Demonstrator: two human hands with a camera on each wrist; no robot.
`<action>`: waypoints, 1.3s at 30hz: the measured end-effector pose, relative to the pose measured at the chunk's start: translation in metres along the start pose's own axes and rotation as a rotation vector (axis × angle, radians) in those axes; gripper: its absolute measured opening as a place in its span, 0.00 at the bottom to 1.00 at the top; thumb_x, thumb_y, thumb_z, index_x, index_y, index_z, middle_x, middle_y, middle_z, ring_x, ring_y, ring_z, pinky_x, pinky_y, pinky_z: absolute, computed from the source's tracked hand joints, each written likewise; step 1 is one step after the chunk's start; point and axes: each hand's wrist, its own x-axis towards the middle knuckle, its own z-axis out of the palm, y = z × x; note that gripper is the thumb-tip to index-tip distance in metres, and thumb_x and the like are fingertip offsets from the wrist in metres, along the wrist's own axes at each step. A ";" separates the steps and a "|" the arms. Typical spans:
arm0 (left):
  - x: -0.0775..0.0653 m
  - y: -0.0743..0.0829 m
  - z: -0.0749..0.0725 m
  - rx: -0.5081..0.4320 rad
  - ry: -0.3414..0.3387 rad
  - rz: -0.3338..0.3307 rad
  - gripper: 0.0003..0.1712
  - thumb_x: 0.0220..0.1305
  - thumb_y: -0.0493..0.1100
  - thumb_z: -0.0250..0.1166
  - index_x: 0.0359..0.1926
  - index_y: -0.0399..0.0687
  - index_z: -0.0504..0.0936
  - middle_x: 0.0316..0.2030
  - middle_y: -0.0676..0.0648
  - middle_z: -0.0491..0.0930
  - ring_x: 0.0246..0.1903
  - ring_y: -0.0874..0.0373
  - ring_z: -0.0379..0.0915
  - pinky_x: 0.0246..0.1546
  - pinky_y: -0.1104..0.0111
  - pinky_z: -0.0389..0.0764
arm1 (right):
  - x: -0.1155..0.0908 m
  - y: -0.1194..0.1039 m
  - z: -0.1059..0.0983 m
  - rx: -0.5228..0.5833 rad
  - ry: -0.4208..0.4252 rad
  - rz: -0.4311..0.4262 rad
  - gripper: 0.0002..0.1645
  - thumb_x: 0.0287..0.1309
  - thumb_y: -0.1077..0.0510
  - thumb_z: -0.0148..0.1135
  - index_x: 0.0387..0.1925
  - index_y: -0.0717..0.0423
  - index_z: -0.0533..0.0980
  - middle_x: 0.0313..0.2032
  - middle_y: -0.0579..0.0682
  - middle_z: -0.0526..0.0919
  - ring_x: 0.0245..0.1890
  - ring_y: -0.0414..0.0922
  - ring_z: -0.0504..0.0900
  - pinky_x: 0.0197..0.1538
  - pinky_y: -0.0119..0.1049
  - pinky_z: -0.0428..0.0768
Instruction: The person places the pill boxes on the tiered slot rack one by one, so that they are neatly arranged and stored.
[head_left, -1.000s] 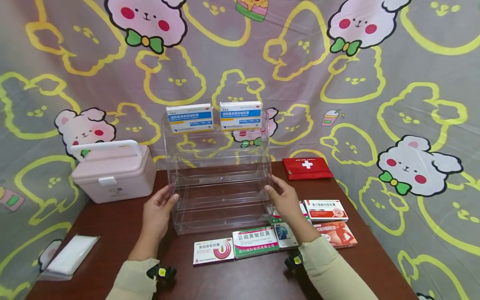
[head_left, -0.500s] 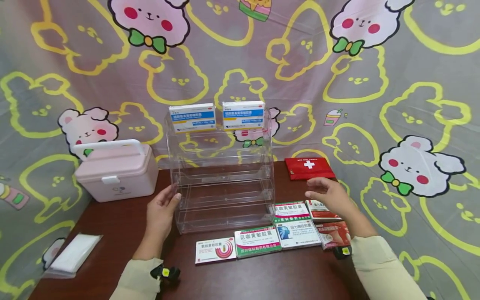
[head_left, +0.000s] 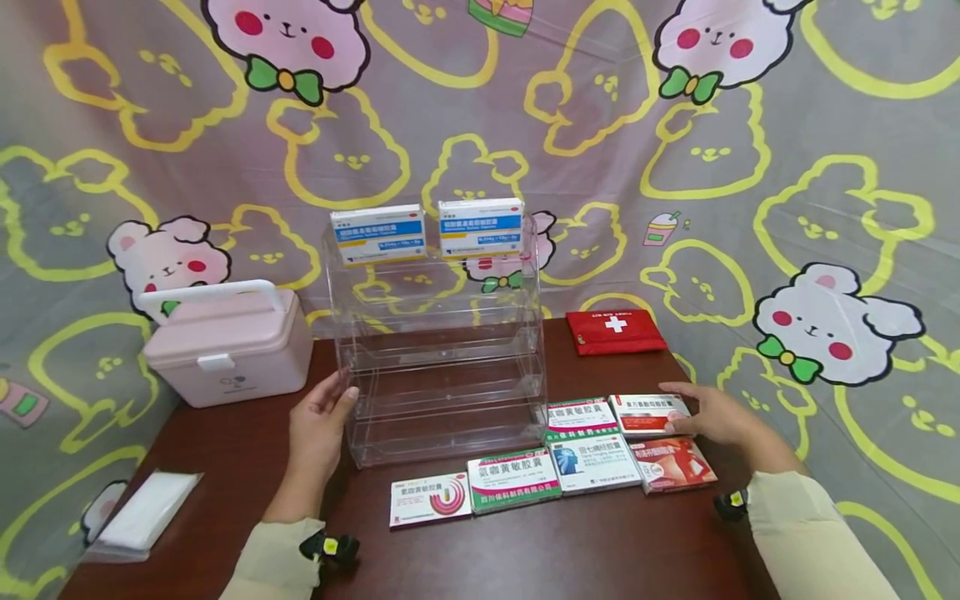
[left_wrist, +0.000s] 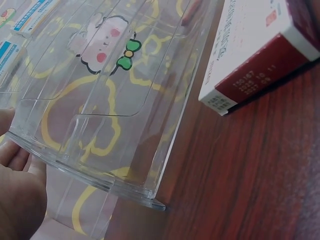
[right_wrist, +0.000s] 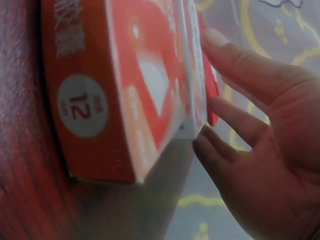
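Patterned cloth (head_left: 450,108) backs our table (head_left: 225,467); our left hand (head_left: 318,421) pinches the clear rack (head_left: 442,357) by its nearest side, presumably steadying it; a red-and-white box (head_left: 641,408) lies at our right hand (head_left: 723,419) (gripped or not, we can't tell).

A grey cloth (head_left: 450,108) printed with yellow outlines and white rabbits hangs behind and beside a dark reddish-brown table (head_left: 615,546)

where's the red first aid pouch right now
In the head view, the red pouch lies on the table, right of the clear rack and behind the tabletop medicine boxes.
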 end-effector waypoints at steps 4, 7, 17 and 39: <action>0.000 0.001 0.001 -0.007 -0.017 0.014 0.28 0.67 0.36 0.69 0.66 0.34 0.76 0.65 0.35 0.76 0.56 0.71 0.77 0.56 0.82 0.78 | 0.001 0.008 0.001 0.003 -0.019 0.011 0.56 0.53 0.45 0.77 0.78 0.49 0.60 0.65 0.71 0.69 0.60 0.65 0.70 0.52 0.56 0.85; 0.000 0.002 0.001 -0.013 -0.024 0.023 0.27 0.68 0.36 0.68 0.66 0.33 0.76 0.66 0.34 0.75 0.57 0.69 0.77 0.57 0.82 0.77 | 0.005 0.010 0.001 0.005 -0.018 0.011 0.56 0.53 0.45 0.77 0.78 0.51 0.59 0.65 0.72 0.70 0.59 0.65 0.71 0.53 0.56 0.84; -0.001 0.004 0.004 0.027 -0.027 0.004 0.30 0.68 0.37 0.68 0.67 0.32 0.74 0.66 0.34 0.75 0.59 0.67 0.77 0.56 0.84 0.77 | 0.003 0.014 -0.002 -0.009 -0.050 0.051 0.62 0.47 0.41 0.79 0.78 0.54 0.59 0.64 0.73 0.68 0.60 0.67 0.68 0.52 0.58 0.84; -0.003 0.003 -0.002 0.060 -0.030 -0.001 0.27 0.69 0.38 0.67 0.67 0.37 0.76 0.66 0.39 0.77 0.61 0.65 0.76 0.56 0.84 0.76 | 0.007 0.001 0.004 -0.031 0.357 -0.093 0.23 0.61 0.64 0.69 0.58 0.61 0.75 0.47 0.67 0.83 0.42 0.55 0.83 0.34 0.36 0.79</action>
